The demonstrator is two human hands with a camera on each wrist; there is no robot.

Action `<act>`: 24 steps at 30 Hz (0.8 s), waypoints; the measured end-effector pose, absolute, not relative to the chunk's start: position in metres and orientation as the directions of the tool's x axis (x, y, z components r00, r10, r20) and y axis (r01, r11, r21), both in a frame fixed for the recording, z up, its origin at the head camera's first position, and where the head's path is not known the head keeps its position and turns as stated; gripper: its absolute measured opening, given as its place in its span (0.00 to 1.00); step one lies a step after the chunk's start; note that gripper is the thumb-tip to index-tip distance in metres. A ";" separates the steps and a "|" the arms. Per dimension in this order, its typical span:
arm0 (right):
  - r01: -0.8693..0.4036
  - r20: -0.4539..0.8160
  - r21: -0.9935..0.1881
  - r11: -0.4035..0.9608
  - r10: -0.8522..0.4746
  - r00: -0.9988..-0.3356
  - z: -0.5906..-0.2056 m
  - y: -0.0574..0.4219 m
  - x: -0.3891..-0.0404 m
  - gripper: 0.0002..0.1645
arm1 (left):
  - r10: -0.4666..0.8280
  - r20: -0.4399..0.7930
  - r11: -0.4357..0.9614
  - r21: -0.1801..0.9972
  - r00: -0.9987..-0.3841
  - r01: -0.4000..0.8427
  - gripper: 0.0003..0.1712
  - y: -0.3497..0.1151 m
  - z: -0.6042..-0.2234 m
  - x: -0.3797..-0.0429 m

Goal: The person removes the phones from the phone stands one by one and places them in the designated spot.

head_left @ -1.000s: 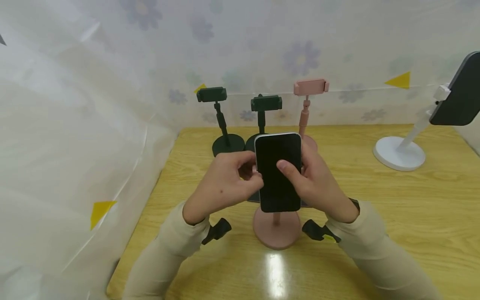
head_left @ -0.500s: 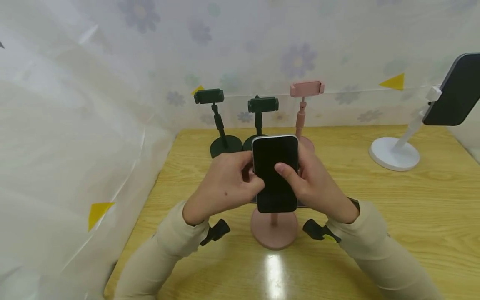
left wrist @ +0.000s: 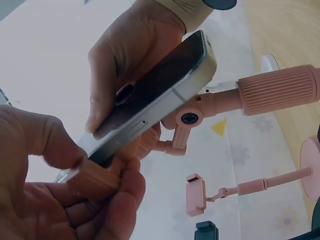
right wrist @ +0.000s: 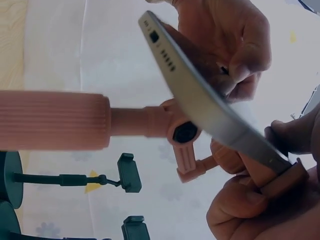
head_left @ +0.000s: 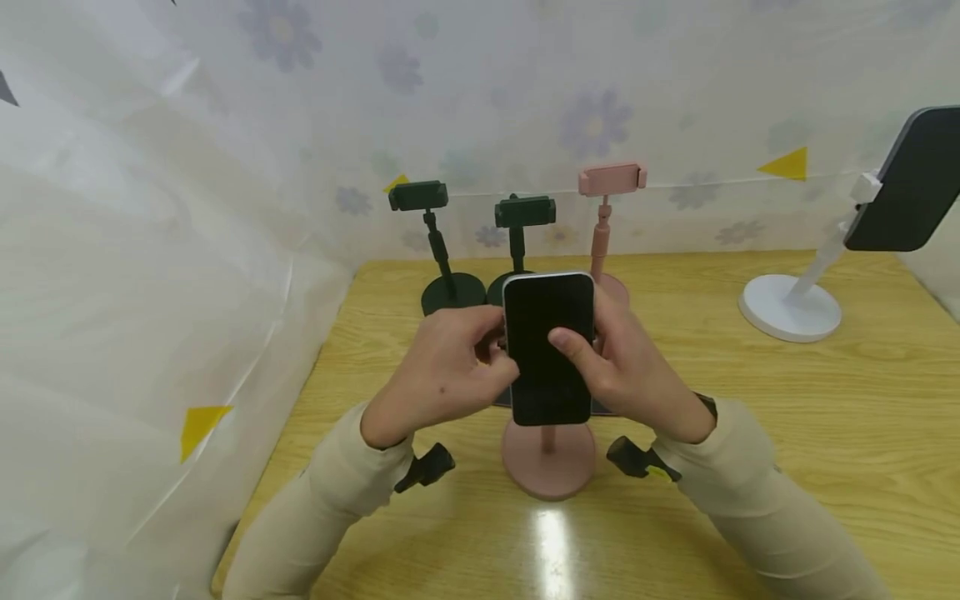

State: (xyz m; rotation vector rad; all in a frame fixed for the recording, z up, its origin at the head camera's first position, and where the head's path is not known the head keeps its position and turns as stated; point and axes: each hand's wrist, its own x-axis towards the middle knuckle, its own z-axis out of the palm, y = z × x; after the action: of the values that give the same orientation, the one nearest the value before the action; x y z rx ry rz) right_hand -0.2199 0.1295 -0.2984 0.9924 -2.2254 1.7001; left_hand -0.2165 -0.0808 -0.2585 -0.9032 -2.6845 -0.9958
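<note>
A smartphone (head_left: 551,387) with a dark screen stands upright in front of a pink phone stand, whose round base (head_left: 549,462) rests on the table. My right hand (head_left: 637,371) holds the phone by its right side, thumb on the screen and fingers behind. On the other side, my left hand (head_left: 453,367) pinches the end of the stand's pink clamp (left wrist: 95,180) at the phone's edge. The stand's ribbed pole (right wrist: 55,120) and its joint (right wrist: 185,131) show below the phone in the right wrist view. Most of the clamp is hidden behind the phone in the head view.
Two dark green phone stands (head_left: 442,250) (head_left: 517,237) and another pink stand (head_left: 602,225) line up at the back of the wooden table (head_left: 712,417). At the right, a white stand (head_left: 791,308) carries a second phone (head_left: 907,183). A dark flat thing (head_left: 603,408) lies behind the phone.
My left thumb has drawn back slightly leftward at the phone's edge. The right hand and the phone hold nearly still; the whole head view has shifted a little.
</note>
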 end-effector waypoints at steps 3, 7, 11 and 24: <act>-0.609 0.516 -0.784 0.122 -0.416 -0.748 -0.301 0.131 -0.221 0.24 | 0.520 0.344 0.543 0.574 -0.782 0.613 0.05 -0.086 -0.263 -0.220; -0.602 0.509 -0.793 0.094 -0.441 -0.739 -0.303 0.134 -0.222 0.24 | 0.561 0.353 0.436 0.642 -0.749 0.630 0.06 -0.091 -0.271 -0.226; -0.612 0.521 -0.788 0.063 -0.461 -0.718 -0.303 0.138 -0.225 0.24 | 0.598 0.396 0.308 0.689 -0.697 0.656 0.06 -0.094 -0.280 -0.233; -0.564 0.540 -0.816 -0.129 -0.520 -0.662 -0.305 0.143 -0.234 0.20 | 0.692 0.465 0.062 0.724 -0.552 0.687 0.05 -0.102 -0.295 -0.253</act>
State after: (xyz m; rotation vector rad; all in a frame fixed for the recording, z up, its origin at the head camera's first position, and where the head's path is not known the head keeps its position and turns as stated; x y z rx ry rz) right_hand -0.2336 0.1427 -0.3053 1.2764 -2.0499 1.9548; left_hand -0.2528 -0.1016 -0.2945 -1.4888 -2.2928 -1.5582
